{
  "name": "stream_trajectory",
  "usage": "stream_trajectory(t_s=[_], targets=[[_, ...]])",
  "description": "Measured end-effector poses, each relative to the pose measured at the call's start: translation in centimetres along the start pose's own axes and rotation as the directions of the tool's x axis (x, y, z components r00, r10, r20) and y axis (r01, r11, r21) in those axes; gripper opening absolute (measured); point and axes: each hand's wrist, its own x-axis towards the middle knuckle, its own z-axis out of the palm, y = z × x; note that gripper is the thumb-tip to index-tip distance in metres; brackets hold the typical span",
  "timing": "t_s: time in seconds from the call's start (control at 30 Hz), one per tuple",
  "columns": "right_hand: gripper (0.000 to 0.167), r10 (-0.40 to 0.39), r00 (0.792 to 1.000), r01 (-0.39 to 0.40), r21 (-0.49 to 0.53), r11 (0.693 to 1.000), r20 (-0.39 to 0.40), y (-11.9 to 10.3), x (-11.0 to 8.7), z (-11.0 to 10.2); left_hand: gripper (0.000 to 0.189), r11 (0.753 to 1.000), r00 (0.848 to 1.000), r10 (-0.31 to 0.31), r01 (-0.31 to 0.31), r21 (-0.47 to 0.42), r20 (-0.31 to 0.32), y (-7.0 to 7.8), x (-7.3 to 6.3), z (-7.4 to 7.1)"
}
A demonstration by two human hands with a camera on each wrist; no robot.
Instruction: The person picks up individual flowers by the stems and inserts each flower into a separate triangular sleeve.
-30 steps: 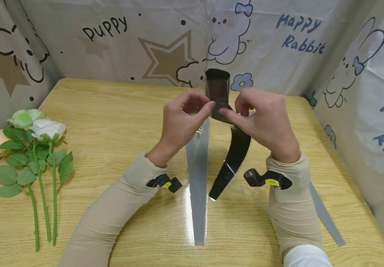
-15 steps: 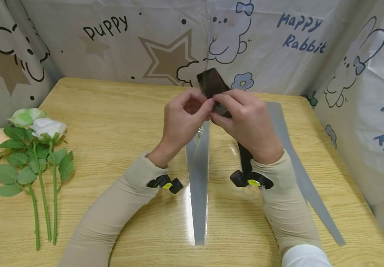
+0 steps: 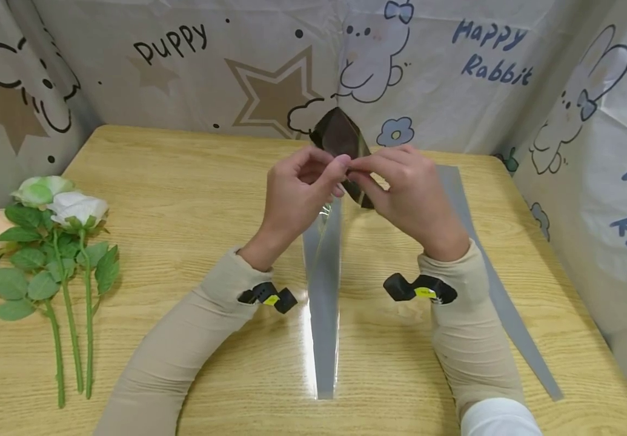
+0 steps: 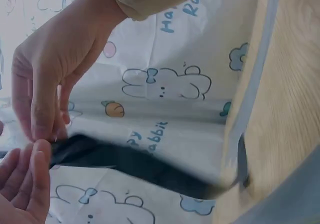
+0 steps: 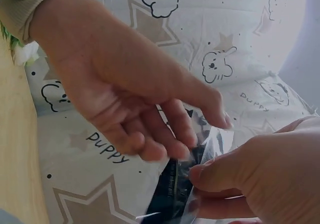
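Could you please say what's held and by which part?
The right hand pinches a black strip; exactly where, and whether the left hand grips too, is unclear.

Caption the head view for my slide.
Left hand holds a dark strip, right hand close beside, above a wooden table; three roses lie at left.

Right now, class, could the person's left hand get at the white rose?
Probably, once freed: the left hand pinches the dark strip, but nothing visible blocks its way to the white rose.
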Motion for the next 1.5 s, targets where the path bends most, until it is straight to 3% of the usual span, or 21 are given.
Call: stream_trajectory(t_s=[0.13,0.23,0.37,0.47,0.6,0.67,0.83,0.97,1.13,1.33,1.5], targets=[[0.007,0.077,0.996,-0.077,0.003,0.997,0.047,0.6,-0.1,-0.7,0.029,0.997,0.991,0.021,-0.011,0.082,-0.129,-0.2,0.3,-0.7],[0.004,0.151,0.982,-0.152,-0.001,0.988,0.114,0.9,-0.2,-1.5,0.028,0.992,0.984,-0.017,0.039,0.122,-0.18,-0.2,0.8,-1.3],[0.007,0.216,0.951,-0.223,0.004,0.975,0.22,1.0,-0.4,-2.4,0.019,0.98,0.988,-0.147,0.15,0.127,-0.038,-0.1,1.2,-1.9],[0.009,0.234,0.935,-0.241,-0.004,0.97,0.267,1.0,-0.5,-2.8,0.022,0.965,0.974,-0.214,0.197,0.171,0.082,0.0,1.2,-1.9],[0.01,0.257,0.924,-0.263,-0.017,0.965,0.283,1.1,-0.6,-3.1,0.023,0.94,0.956,-0.257,0.213,0.266,0.143,0.1,1.3,-1.7],[0.01,0.27,0.919,-0.277,-0.017,0.961,0.287,1.2,-0.7,-3.3,0.022,0.929,0.939,-0.29,0.231,0.288,0.183,0.1,1.3,-1.8],[0.012,0.243,0.92,-0.26,0.014,0.966,0.307,1.4,-0.7,-3.3,0.031,0.927,0.877,-0.354,0.284,0.244,0.325,-0.1,1.2,-1.6],[0.011,0.208,0.916,-0.231,0.026,0.973,0.343,1.5,-0.6,-2.8,0.032,0.918,0.862,-0.383,0.317,0.237,0.333,-0.3,1.1,-1.4],[0.006,0.206,0.907,-0.221,-0.001,0.975,0.368,1.3,-0.5,-2.4,0.044,0.88,0.824,-0.472,0.419,0.225,0.313,-0.3,1.2,-1.2],[0.008,0.205,0.918,-0.22,0.006,0.976,0.338,1.2,-0.5,-2.6,0.041,0.84,0.778,-0.539,0.527,0.13,0.324,-0.4,1.6,-1.5],[0.007,0.186,0.929,-0.202,0.017,0.979,0.321,1.3,-0.6,-2.8,0.036,0.806,0.755,-0.566,0.591,0.032,0.331,-0.8,1.8,-1.9]])
